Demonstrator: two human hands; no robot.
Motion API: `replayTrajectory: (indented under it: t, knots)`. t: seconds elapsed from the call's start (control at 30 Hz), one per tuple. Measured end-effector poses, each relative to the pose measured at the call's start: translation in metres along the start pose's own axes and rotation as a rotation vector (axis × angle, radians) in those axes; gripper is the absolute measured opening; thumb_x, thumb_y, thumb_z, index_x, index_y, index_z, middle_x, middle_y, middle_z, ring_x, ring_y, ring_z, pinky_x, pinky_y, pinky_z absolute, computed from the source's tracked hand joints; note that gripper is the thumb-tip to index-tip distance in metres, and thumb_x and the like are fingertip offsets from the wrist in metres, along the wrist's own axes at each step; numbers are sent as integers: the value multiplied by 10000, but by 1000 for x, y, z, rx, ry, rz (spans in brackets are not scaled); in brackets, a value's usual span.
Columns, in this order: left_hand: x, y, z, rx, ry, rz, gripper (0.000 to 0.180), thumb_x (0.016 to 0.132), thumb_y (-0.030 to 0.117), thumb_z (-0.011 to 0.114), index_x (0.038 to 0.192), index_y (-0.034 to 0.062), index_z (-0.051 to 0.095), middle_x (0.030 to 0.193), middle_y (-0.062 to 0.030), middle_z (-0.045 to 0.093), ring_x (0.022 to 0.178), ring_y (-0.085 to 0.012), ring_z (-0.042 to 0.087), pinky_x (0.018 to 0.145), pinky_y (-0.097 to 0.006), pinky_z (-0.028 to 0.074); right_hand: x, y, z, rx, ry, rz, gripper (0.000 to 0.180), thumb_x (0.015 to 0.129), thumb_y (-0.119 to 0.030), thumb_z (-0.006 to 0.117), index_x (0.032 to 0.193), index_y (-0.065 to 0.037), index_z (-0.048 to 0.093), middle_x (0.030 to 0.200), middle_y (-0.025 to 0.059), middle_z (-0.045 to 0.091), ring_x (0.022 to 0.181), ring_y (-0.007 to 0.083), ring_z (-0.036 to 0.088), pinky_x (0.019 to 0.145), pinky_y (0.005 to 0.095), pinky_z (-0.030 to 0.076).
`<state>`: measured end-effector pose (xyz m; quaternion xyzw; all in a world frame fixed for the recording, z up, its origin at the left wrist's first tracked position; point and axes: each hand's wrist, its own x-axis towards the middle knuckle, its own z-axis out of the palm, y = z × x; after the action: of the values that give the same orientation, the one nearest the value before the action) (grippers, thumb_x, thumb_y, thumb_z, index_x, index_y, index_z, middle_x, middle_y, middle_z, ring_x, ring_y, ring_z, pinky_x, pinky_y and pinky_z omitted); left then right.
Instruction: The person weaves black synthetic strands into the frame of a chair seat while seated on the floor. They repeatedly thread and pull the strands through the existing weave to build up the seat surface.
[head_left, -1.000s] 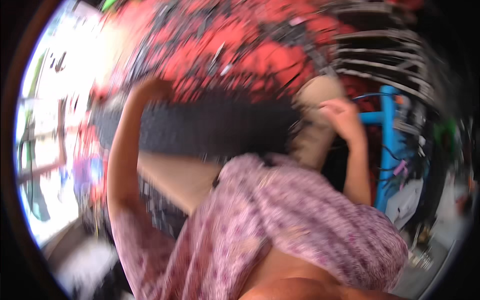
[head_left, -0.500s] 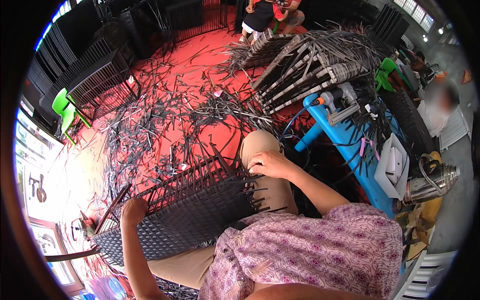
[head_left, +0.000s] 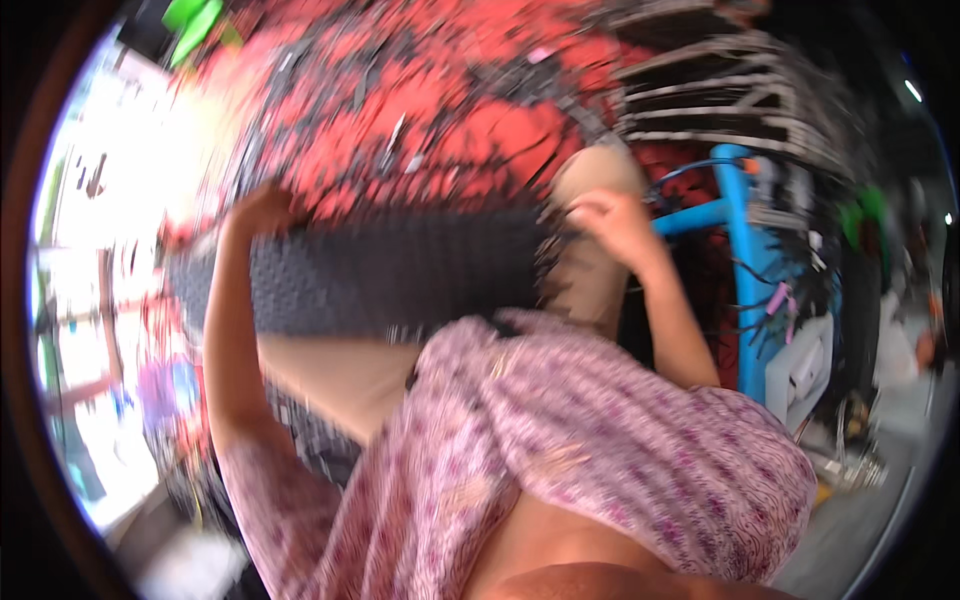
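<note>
A dark woven panel [head_left: 370, 270] lies across my lap, blurred by motion. My left hand [head_left: 262, 208] is at its far left corner, fingers curled on the edge. Over at the panel's right end, by my knee, is my right hand [head_left: 610, 222], fingers bent around loose dark strands. The blur hides how firmly either hand grips. My patterned pink top [head_left: 560, 450] fills the lower part of the view.
Dark wicker strips [head_left: 420, 110] are scattered over the red floor [head_left: 480, 140] ahead. A stack of woven frames [head_left: 740, 90] sits at the upper right. A blue metal stand [head_left: 745, 260] with cables stands to my right. Bright window light is at the left.
The view has swung and blurred. My left hand has risen to the panel's upper left corner, and the panel now lies more level across my lap.
</note>
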<state>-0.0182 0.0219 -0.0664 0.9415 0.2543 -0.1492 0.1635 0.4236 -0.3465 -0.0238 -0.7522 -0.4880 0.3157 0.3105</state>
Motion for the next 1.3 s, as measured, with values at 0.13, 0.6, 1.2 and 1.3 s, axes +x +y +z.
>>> replayTrajectory:
  t: [0.13, 0.6, 1.2, 1.3]
  knots:
    - [5, 28, -30, -809, -111, -440, 161, 780, 78, 617, 923, 71, 692, 803, -41, 659, 724, -158, 591, 650, -326, 472, -7, 6, -1, 12, 82, -85, 176, 834, -128, 667, 943, 7, 696, 874, 105, 698, 811, 174, 660, 753, 290, 500]
    - [-18, -9, -11, -472, 71, -308, 216, 731, 158, 715, 913, 43, 712, 829, -85, 703, 806, -186, 656, 733, -324, 518, -6, -13, -23, -66, 75, -80, 144, 845, -100, 665, 933, 14, 678, 856, 102, 682, 758, 183, 638, 721, 287, 483]
    - [-11, -2, -14, -527, -98, -536, 335, 742, 231, 703, 1032, 64, 698, 825, -97, 691, 785, -213, 640, 720, -353, 509, 3, 0, -24, 112, 27, 43, 170, 868, -157, 675, 928, 2, 684, 677, -38, 568, 609, 42, 469, 565, 215, 401]
    - [-11, 5, -19, -358, -31, -463, 314, 723, 260, 753, 949, 44, 721, 827, -87, 693, 743, -195, 625, 694, -348, 497, 2, 0, -21, 109, 44, 54, 160, 865, -143, 676, 920, 7, 680, 666, -34, 560, 604, 40, 467, 562, 214, 397]
